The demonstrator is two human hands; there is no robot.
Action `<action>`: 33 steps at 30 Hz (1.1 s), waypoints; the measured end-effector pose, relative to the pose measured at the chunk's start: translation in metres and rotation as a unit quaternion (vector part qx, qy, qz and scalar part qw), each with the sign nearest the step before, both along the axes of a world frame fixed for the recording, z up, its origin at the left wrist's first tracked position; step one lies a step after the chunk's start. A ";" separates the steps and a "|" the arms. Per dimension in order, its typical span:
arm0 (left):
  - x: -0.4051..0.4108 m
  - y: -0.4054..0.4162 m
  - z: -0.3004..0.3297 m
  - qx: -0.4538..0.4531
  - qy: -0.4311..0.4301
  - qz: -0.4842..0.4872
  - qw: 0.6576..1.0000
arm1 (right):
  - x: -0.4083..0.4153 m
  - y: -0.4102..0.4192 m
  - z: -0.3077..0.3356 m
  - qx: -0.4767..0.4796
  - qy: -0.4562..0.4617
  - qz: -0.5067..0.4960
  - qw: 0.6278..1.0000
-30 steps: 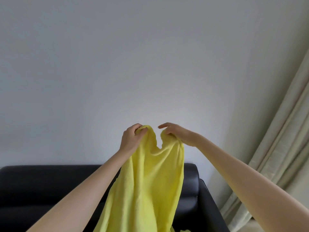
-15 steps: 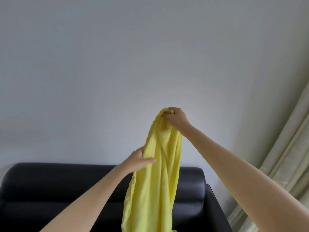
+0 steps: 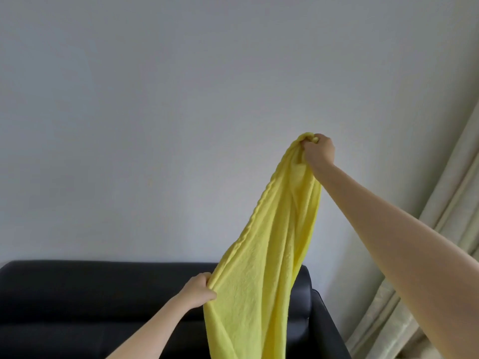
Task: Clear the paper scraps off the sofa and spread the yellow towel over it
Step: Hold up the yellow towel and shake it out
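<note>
Right hand fisted on 1 end of the yellow towel, held high over the sofa; left hand pinching its edge lower down. Best to slide to the corner, probably out of view, then pull taut.

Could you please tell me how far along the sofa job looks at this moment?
Done: no paper scraps show on the visible part of the black leather sofa, though its seat is mostly out of view. In hand: the right hand grips the bunched yellow terry towel high up, and the left hand holds its edge lower down. Left: open the towel and lay it flat over the sofa.
</note>
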State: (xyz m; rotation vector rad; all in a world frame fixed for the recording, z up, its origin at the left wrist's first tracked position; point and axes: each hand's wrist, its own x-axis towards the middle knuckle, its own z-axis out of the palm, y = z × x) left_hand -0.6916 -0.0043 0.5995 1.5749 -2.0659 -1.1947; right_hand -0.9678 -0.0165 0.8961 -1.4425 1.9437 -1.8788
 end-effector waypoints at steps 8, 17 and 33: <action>0.022 -0.013 -0.018 -0.063 -0.028 0.160 0.985 | -0.045 0.012 -0.009 0.006 -0.024 -0.073 0.997; -0.013 -0.022 0.079 -0.127 0.052 0.133 0.982 | -0.063 0.001 -0.078 0.205 0.002 -0.100 0.974; -0.056 -0.014 0.116 0.260 0.533 0.224 0.774 | 0.038 0.024 -0.160 0.203 -0.095 0.261 0.939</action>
